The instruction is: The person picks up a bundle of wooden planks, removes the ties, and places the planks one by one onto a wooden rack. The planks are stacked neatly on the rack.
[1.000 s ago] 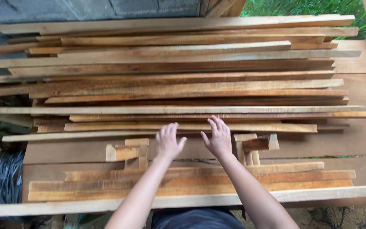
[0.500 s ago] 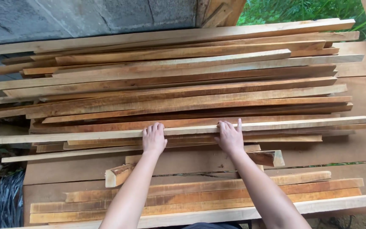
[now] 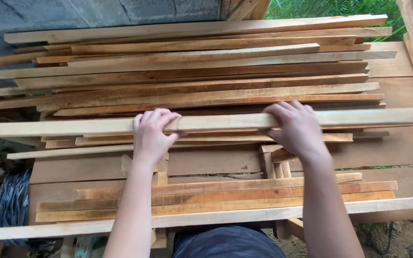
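While both hands grip one long pale wooden strip (image 3: 216, 123), a stack of strips (image 3: 192, 71) lies behind.
Left hand (image 3: 151, 136) and right hand (image 3: 298, 129) have fingers (image 3: 283, 111) curled over it; shorter strips (image 3: 206, 200) lie nearer on the tabletop (image 3: 407, 148).

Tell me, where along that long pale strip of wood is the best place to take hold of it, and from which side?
Probably near the middle, two hands spread apart, from the near long edge. The pale strip is long, thin and lies crosswise over the stack of boards, so a wide grip should keep it level. That is how the left hand and right hand grip it, fingers curled over its top.
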